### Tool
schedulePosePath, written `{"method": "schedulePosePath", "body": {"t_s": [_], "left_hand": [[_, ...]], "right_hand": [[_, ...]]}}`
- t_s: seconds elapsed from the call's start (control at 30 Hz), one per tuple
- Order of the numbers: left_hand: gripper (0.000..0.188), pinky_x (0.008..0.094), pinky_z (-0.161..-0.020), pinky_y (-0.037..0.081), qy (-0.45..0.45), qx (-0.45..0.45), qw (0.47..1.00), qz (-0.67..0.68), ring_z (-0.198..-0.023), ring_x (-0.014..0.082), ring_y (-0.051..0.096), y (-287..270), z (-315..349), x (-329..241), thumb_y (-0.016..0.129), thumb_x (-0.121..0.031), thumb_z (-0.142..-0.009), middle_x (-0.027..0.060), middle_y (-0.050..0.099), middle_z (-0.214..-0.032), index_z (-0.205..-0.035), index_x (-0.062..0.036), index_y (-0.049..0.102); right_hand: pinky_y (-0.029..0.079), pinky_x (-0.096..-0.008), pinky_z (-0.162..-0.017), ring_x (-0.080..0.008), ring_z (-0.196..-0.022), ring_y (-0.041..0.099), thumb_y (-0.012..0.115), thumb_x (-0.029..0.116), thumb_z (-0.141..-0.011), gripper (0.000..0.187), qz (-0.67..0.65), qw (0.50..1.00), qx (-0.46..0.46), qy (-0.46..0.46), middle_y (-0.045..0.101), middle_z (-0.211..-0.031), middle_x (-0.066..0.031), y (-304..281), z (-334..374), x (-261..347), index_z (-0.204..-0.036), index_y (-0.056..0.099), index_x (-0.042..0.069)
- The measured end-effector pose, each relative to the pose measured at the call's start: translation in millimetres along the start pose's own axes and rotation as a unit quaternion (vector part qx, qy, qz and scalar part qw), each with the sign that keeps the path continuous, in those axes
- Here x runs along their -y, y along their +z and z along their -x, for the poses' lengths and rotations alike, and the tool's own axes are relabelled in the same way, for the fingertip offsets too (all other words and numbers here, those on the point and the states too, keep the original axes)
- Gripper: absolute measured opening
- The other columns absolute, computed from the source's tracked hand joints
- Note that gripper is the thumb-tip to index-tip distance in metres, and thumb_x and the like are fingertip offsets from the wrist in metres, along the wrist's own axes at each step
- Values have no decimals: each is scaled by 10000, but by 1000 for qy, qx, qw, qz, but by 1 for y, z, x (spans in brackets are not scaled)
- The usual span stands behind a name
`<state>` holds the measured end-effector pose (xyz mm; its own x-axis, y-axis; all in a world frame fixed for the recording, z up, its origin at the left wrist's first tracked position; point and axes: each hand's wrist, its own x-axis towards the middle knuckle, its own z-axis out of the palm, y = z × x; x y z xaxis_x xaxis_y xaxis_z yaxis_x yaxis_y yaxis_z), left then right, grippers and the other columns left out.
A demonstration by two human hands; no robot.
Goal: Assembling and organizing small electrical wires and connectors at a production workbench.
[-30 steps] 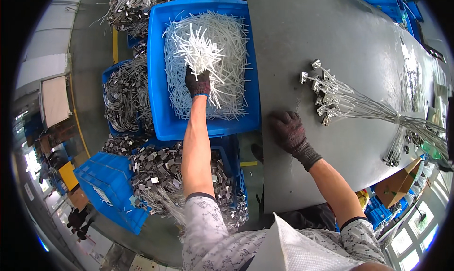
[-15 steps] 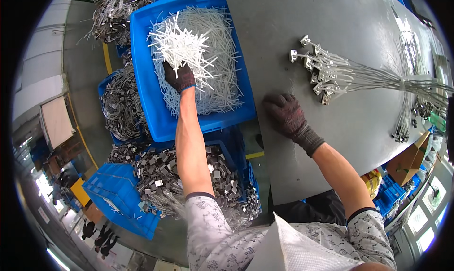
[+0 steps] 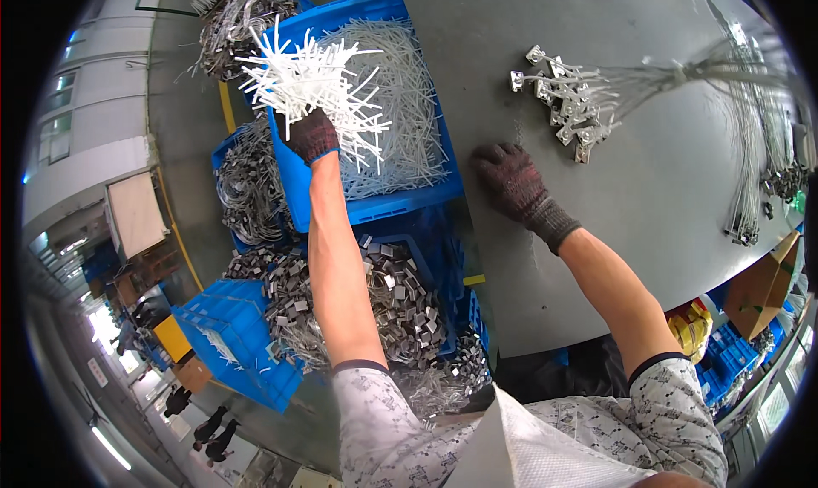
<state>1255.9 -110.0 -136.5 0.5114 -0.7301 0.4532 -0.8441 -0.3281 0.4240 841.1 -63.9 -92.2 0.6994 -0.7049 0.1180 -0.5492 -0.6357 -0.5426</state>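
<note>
My left hand (image 3: 311, 136), in a dark knit glove, is closed round the lower end of a thick bunch of white thin tubes (image 3: 319, 83). The tubes fan out loosely above the fist, over the left part of a blue bin (image 3: 294, 202). More of the same tubes (image 3: 400, 104) fill that bin. On the grey table (image 3: 588, 258), near its left edge, my gloved right hand (image 3: 514, 185) rests palm down with loosely bent fingers and holds nothing. Beyond it lies a bundle of cables with metal connectors (image 3: 567, 104); its wires blur toward the far right.
Below the bin, a heap of metal-ended connectors (image 3: 400, 305) spills about, beside a tilted blue crate (image 3: 239, 334). Wire bundles (image 3: 251, 181) stand in crates at left. Another cable bundle (image 3: 750, 164) lies at the table's right, with a cardboard box (image 3: 763, 288) past its edge.
My left hand has lifted the bunch of tubes up and toward the bin's left side. The cable bundle's wires have swung farther away on the table. My right hand stays about where it was.
</note>
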Motion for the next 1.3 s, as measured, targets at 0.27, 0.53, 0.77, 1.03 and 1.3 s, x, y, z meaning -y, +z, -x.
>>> {"method": "schedulePosePath", "body": {"t_s": [0.27, 0.53, 0.77, 1.03, 1.3], "left_hand": [[416, 378, -931, 538, -189, -65, 949, 243, -1173, 267, 658, -79, -22, -110, 687, -258, -917, 117, 678, -1306, -1261, -25, 661], [428, 371, -875, 573, 37, 86, 908, -409, -1152, 256, 675, -112, 58, -226, 574, -408, -1002, 61, 678, -1317, -1278, -94, 665], [347, 390, -925, 544, -301, -82, 926, 211, -1079, 278, 694, -72, 191, -370, 698, -184, -889, 169, 715, -1195, -1144, 51, 683], [355, 431, -887, 540, -386, -149, 850, 327, -1007, 343, 697, -64, 373, -586, 654, -84, -795, 224, 721, -1098, -1115, 68, 672], [766, 424, -1041, 476, -415, 67, 848, 322, -1253, 394, 572, 13, 455, -665, 759, -243, -763, 300, 562, -1364, -1390, 81, 461]], "right_hand": [[483, -493, -943, -379, -1080, 595, 624, 114, -805, 222, -16, 998, -49, -35, 638, -1182, -140, -8, 15, -1, -1018, 660, 61], [507, -469, -935, -401, -1105, 595, 644, 69, -839, 243, -128, 983, -92, 100, 645, -1197, -163, -88, 227, -8, -1078, 661, 32], [537, -440, -870, -394, -1052, 622, 629, 65, -880, 191, -151, 970, -77, 174, 658, -1141, -160, -161, 428, -50, -1066, 667, 43], [532, -457, -820, -397, -969, 655, 655, 161, -899, 170, -153, 927, -60, 338, 672, -1032, -184, -216, 576, -113, -1042, 675, 71], [539, -420, -862, -374, -972, 678, 601, 137, -895, 218, -93, 938, -68, 327, 704, -1040, -186, -240, 638, -144, -1065, 703, 47]]}}
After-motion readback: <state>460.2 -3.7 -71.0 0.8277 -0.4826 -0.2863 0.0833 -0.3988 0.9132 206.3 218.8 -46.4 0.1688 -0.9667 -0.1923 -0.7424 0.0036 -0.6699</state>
